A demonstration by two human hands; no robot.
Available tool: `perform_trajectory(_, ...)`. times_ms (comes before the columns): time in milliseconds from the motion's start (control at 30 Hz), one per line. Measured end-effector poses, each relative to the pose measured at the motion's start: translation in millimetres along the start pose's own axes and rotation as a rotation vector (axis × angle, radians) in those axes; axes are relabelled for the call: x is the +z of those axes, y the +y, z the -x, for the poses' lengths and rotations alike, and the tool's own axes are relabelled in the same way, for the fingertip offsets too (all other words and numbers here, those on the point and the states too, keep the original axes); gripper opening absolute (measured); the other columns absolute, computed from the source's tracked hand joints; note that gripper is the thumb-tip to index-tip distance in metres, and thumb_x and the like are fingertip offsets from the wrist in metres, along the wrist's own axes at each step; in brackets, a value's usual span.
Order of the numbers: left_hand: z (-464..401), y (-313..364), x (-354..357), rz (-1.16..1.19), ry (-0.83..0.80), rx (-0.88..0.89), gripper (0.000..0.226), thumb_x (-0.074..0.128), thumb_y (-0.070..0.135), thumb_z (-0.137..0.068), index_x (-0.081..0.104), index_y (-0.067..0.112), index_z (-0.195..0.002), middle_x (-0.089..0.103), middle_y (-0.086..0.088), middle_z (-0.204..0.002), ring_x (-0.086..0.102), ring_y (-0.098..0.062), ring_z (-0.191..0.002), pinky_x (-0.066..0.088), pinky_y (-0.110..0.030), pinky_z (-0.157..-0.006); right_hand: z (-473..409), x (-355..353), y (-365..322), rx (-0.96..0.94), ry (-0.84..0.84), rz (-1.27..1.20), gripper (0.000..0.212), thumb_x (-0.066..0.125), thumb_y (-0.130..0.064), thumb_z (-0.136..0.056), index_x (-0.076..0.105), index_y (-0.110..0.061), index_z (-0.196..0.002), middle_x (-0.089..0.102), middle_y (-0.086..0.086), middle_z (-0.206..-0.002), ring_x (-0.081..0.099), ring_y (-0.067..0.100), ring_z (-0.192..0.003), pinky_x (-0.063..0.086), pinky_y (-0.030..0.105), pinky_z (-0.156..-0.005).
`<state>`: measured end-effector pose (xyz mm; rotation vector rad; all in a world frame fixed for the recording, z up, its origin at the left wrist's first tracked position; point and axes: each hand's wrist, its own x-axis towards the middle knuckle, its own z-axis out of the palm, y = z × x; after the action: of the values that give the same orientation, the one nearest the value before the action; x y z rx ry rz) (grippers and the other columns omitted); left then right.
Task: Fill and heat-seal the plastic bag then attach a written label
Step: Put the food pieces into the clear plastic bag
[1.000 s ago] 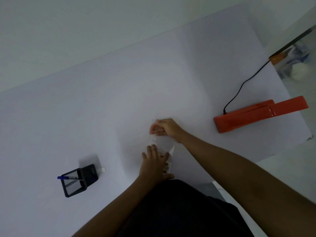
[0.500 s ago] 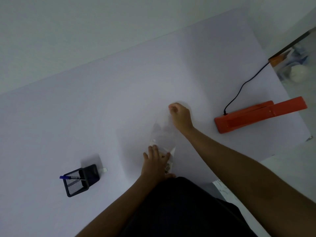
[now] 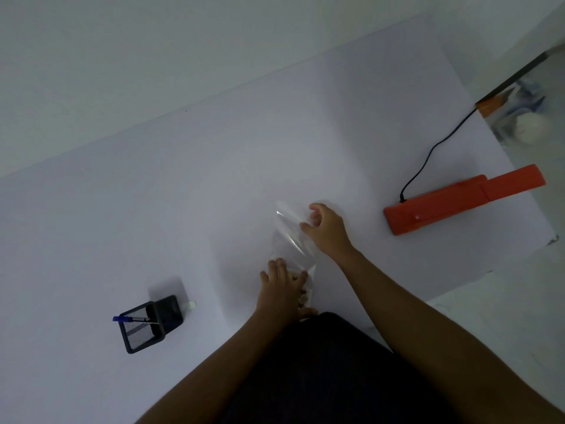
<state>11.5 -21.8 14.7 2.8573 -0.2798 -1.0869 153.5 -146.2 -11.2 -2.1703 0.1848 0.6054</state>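
While the white bench carries everything, the orange heat sealer sits at the right, well apart from the bag, black cord running off toward the far right corner. Black mesh pen holder with a blue pen stands at the left, nearer the person. Clear plastic bag lies flat at centre, just in front of the person, mouth end pointing away, small brownish contents bunched at the near end. Left hand lies flat on the filled end, fingers spread, pressing down. Right hand is on the open end, fingers loosely curled on the film's right edge; cannot tell if it truly pinches it. Judged step: filling looks done, bag being flattened and straightened ahead of sealing. Next move likely calls for gripping the mouth end, keeping contents down, carrying it right and laying the mouth across the sealer. No label visible.
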Motion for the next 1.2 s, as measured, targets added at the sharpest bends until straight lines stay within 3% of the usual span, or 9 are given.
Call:
perform_trajectory(100,1,-1,2,0.011,0.013,0.000,0.103,0.045,0.087,-0.070,0.018,0.029,-0.151,0.015,-0.030,-0.154,0.019,-0.049,-0.138,0.029,-0.061,-0.107,3,4,1,0.084,-0.113,-0.025,0.048,0.083,-0.028,-0.076,0.064,-0.009,-0.116,0.063,-0.001,-0.094,0.061,0.016,-0.087,0.047,0.027,-0.080)
perform_trajectory(200,2,1,0,0.005,0.007,0.000,0.103,0.046,0.086,-0.071,0.018,0.029,-0.152,0.014,-0.030,-0.154,0.018,-0.049,-0.139,0.028,-0.061,-0.108,9,5,3,0.117,-0.125,-0.141,0.028,0.083,-0.020,-0.076,0.071,-0.006,-0.098,0.067,-0.003,-0.081,0.063,0.015,-0.078,0.050,0.027,-0.075)
perform_trajectory(367,2,1,-3,0.008,-0.011,-0.001,0.102,0.044,0.086,-0.071,0.018,0.030,-0.152,0.012,-0.030,-0.155,0.017,-0.049,-0.139,0.027,-0.061,-0.108,22,-2,6,0.234,-0.069,-0.488,0.019,0.080,-0.023,-0.082,0.077,-0.011,-0.097,0.077,0.001,-0.094,0.068,0.006,-0.081,0.051,0.020,-0.070)
perform_trajectory(667,2,-2,-9,0.050,-0.034,0.013,0.098,0.043,0.086,-0.072,0.024,0.029,-0.150,0.016,-0.028,-0.153,0.020,-0.047,-0.138,0.027,-0.059,-0.109,43,-4,2,0.277,-0.051,-0.658,0.004,0.076,-0.019,-0.086,0.077,-0.016,-0.089,0.078,0.005,-0.089,0.072,0.016,-0.087,0.053,0.034,-0.085)
perform_trajectory(800,5,-10,-17,0.366,0.011,-0.084,0.089,0.040,0.083,-0.076,0.028,0.030,-0.147,0.035,-0.017,-0.148,0.036,-0.036,-0.133,0.034,-0.052,-0.107,50,-5,-5,0.269,-0.081,-0.643,0.007,0.076,-0.018,-0.086,0.077,-0.012,-0.089,0.078,0.008,-0.089,0.072,0.018,-0.087,0.053,0.034,-0.085)
perform_trajectory(967,11,-38,-38,0.898,0.426,-0.287,0.073,0.058,0.063,-0.084,0.039,0.019,-0.139,0.049,-0.004,-0.135,0.059,-0.024,-0.109,0.053,-0.043,-0.090,66,-16,-15,0.238,-0.111,-0.607,0.014,0.080,-0.024,-0.082,0.079,-0.013,-0.091,0.078,0.004,-0.087,0.070,0.011,-0.077,0.046,0.030,-0.078)
perform_trajectory(1067,10,-50,-60,1.094,0.373,-0.169,0.059,0.064,0.052,-0.088,0.047,0.023,-0.136,0.057,0.007,-0.129,0.067,-0.018,-0.091,0.056,-0.033,-0.080,77,-27,-22,0.195,-0.149,-0.583,0.016,0.079,-0.027,-0.082,0.079,-0.014,-0.091,0.078,0.004,-0.089,0.066,0.012,-0.077,0.045,0.030,-0.075)
perform_trajectory(1133,12,-49,-75,1.258,0.309,-0.078,0.033,0.064,0.038,-0.092,0.061,0.021,-0.120,0.069,0.002,-0.114,0.070,-0.019,-0.070,0.052,-0.026,-0.057,83,-36,-24,0.171,-0.174,-0.561,0.016,0.079,-0.028,-0.082,0.079,-0.015,-0.090,0.078,0.003,-0.087,0.063,0.012,-0.077,0.045,0.029,-0.073)
perform_trajectory(1200,16,-46,-83,1.334,0.315,-0.018,0.017,0.059,0.029,-0.096,0.069,0.016,-0.101,0.074,-0.001,-0.099,0.067,-0.019,-0.063,0.046,-0.029,-0.049,90,-46,-24,0.152,-0.180,-0.539,0.015,0.079,-0.028,-0.082,0.080,-0.016,-0.090,0.078,0.004,-0.087,0.059,0.011,-0.075,0.044,0.028,-0.070)
